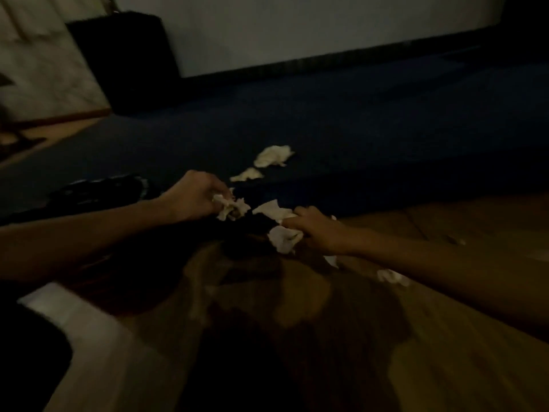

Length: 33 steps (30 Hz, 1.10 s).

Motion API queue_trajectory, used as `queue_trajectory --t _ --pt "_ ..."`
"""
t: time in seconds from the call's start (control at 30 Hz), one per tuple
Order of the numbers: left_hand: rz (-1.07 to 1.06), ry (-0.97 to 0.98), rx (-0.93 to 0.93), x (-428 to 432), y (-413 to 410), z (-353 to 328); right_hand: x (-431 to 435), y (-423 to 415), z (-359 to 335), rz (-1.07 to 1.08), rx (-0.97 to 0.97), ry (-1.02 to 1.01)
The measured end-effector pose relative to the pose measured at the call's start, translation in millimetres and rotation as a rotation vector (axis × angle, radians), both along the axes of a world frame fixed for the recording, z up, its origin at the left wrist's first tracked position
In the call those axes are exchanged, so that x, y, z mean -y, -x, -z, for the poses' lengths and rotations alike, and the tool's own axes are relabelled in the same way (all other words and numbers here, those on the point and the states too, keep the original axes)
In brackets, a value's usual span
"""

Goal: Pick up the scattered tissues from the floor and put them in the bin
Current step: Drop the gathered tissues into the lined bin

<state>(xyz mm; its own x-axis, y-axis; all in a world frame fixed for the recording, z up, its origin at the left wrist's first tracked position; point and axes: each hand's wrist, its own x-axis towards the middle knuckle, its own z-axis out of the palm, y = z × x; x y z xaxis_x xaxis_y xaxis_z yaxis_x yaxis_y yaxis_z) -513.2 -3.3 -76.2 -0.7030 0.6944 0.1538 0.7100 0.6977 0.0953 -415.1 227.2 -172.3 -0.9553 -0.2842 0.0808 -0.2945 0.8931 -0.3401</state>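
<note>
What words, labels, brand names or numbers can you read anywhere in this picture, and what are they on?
None: no readable text anywhere in this dim, blurred view.
Tissues in the left hand and the right hand: plain white, no print visible.
Loose tissue on the dark carpet: plain.
Dark patterned item on the floor beside the left forearm: light marks, too blurred to tell if they are lettering.

Room as I see it through the head camera: very dim light, a pale wall (297,28) at the back with a dark skirting strip (326,59) along its foot. Floor: a dark blue carpet (326,114) across the middle, meeting wooden boards (445,367) in the foreground. Furniture: one black boxy object (124,60) against the wall at far left, too dark for me to identify.
</note>
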Motion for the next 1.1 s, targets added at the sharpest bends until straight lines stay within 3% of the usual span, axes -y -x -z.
queue_trajectory --t 0.2,0.33,0.5,0.6,0.67,0.87,0.97,1.1 --pt "-0.176 -0.211 -0.129 135 61 -41 138 89 -65 -0.166 -0.195 0.005" --pt "-0.351 -0.328 -0.006 202 114 -27 229 165 -89 -0.152 -0.237 0.039" --pt "-0.525 -0.365 0.152 260 153 29 325 234 -79 -0.068 -0.155 0.145" --pt "-0.575 -0.371 0.166 284 165 57 355 253 -52 -0.038 0.027 0.117" --pt "-0.615 -0.395 0.157 293 167 64 359 258 -34 -0.083 0.1 0.061" --pt "-0.556 -0.287 -0.028 258 162 50 324 252 -52 -0.279 -0.142 -0.021" --pt "-0.449 -0.174 -0.111 203 152 32 270 222 -79 -0.384 -0.214 -0.108" --pt "-0.244 -0.17 -0.183 99 126 15 160 182 -76 -0.452 -0.222 -0.179"
